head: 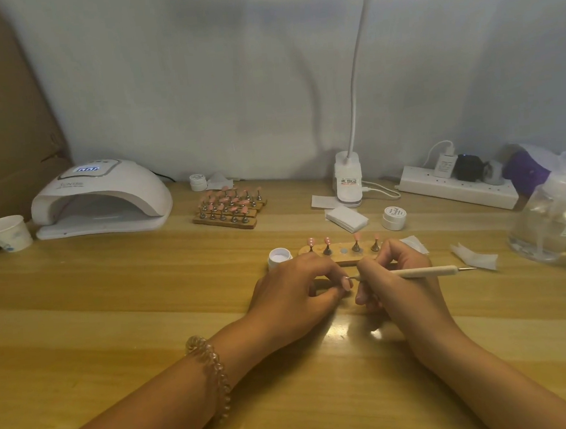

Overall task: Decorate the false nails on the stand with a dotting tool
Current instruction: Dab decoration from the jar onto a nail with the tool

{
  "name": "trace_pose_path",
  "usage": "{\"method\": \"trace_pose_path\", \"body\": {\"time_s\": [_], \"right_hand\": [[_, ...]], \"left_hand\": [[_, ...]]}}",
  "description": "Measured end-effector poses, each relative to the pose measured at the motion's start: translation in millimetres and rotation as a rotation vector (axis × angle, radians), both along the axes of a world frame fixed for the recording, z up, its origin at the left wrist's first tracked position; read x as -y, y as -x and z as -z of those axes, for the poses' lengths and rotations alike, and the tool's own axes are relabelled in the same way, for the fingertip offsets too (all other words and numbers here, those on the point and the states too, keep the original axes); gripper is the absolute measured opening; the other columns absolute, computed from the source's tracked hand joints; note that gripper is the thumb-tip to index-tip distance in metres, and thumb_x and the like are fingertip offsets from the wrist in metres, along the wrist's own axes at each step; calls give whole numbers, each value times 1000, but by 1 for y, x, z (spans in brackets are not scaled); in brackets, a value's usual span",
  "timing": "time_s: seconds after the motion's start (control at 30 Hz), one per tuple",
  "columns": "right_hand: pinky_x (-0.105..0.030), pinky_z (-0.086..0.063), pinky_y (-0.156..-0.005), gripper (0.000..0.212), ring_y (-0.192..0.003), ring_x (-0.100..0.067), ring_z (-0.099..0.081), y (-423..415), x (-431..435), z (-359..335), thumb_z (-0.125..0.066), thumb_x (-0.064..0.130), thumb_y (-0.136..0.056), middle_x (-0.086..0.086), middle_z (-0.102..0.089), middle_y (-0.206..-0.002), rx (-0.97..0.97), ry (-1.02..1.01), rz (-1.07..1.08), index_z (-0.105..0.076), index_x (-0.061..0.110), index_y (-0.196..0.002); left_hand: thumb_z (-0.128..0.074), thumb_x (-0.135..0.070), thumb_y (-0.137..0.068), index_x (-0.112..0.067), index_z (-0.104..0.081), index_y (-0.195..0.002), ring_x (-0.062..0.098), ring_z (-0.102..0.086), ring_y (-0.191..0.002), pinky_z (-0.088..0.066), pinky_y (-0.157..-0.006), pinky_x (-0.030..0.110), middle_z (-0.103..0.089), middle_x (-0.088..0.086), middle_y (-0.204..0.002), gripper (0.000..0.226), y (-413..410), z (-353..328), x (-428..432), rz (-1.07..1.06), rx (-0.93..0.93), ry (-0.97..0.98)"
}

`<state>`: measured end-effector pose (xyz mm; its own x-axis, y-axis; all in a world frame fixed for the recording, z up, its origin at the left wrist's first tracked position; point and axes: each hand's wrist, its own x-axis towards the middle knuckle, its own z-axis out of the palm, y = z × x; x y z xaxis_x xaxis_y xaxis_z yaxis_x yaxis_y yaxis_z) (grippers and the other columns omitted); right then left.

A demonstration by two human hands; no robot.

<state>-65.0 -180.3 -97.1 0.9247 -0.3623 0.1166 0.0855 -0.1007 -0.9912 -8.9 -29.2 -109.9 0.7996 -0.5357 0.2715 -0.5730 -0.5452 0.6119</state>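
Observation:
A wooden nail stand [345, 259] lies on the table with several pink false nails on metal holders; its middle slot shows only a bare metal disc. My left hand [297, 290] pinches one pink false nail [347, 283] in front of the stand. In my right hand [399, 273] is the dotting tool [423, 271], a pale handle with metal tips. Its left tip touches the held nail. An open white pot [279, 257] sits at the stand's left end.
A white nail lamp [99, 197] and a paper cup [8, 233] stand at the back left. More stands with pink nails [231, 206] sit behind. A desk lamp base [348, 183], power strip [457, 187], white jar [394, 217], wipes [345, 218] and clear jar [553, 215] fill the right.

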Motion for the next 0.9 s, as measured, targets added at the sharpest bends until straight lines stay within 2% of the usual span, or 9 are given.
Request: {"method": "trace_pose_path", "body": {"time_s": [0.23, 0.37, 0.53, 0.73, 0.9], "right_hand": [[-22, -43, -41, 21, -42, -15, -54, 0, 1, 1, -60, -2, -81, -18, -62, -51, -3, 20, -4, -40, -8, -76], [-26, -43, -43, 21, -45, -18, -55, 0, 0, 1, -60, -2, -79, -17, -62, -51, -6, 38, -2, -40, -7, -76], [-30, -44, -48, 19, -46, -20, -55, -1, 0, 1, -60, -1, -77, -17, -62, -51, -8, 45, -1, -42, -3, -73], [-22, -40, -39, 20, -40, -14, -52, -1, -1, 1, -60, -4, -79, -17, -61, -50, 9, 30, 1, -44, 4, -69], [-20, -41, -39, 21, -40, -16, -52, -1, 0, 1, -58, -5, -80, -17, -61, -50, 27, 16, -14, -44, 5, -69]], "left_hand": [[-68, -35, -86, -48, -60, -78, -2, -52, -64, -30, -56, 21, -56, -29, -86, 17, 1, -1, 0, 0, -2, -3], [-68, -36, -86, -48, -61, -78, 0, -51, -61, -31, -57, 23, -56, -28, -86, 17, 0, -1, 0, 0, -3, 4], [-69, -35, -87, -48, -62, -80, -6, -52, -65, -29, -55, 17, -56, -29, -87, 17, 0, -1, 0, 3, 5, -7], [-68, -35, -87, -47, -61, -79, -7, -52, -67, -30, -57, 19, -57, -28, -88, 16, 1, -1, 0, 3, 1, -1], [-69, -35, -87, -46, -64, -81, -4, -51, -64, -31, -57, 20, -57, -28, -88, 14, 1, -1, 0, 12, -4, 5]]}}
